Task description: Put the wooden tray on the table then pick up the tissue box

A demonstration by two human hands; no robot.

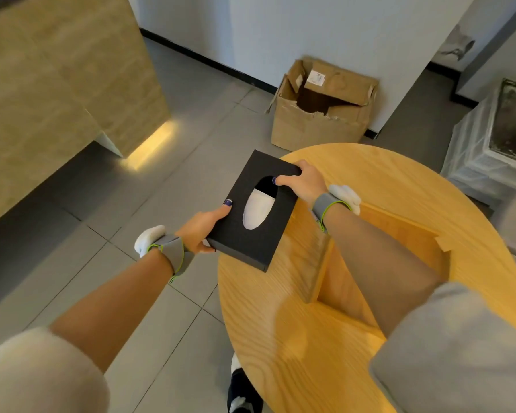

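Note:
A black tissue box (245, 234) with an oval opening showing white tissue is held over the left edge of the round wooden table (280, 338). My left hand (201, 226) grips its near left edge, thumb on top. My right hand (304, 181) grips its far right corner. The wooden tray (316, 263) rests on the table under my right forearm, which hides part of it.
A torn cardboard box (322, 111) stands on the tiled floor against the white wall beyond the table. A plastic-wrapped crate (486, 150) sits at the right. A beige counter (57, 84) fills the left. My shoe (242, 389) shows below the table edge.

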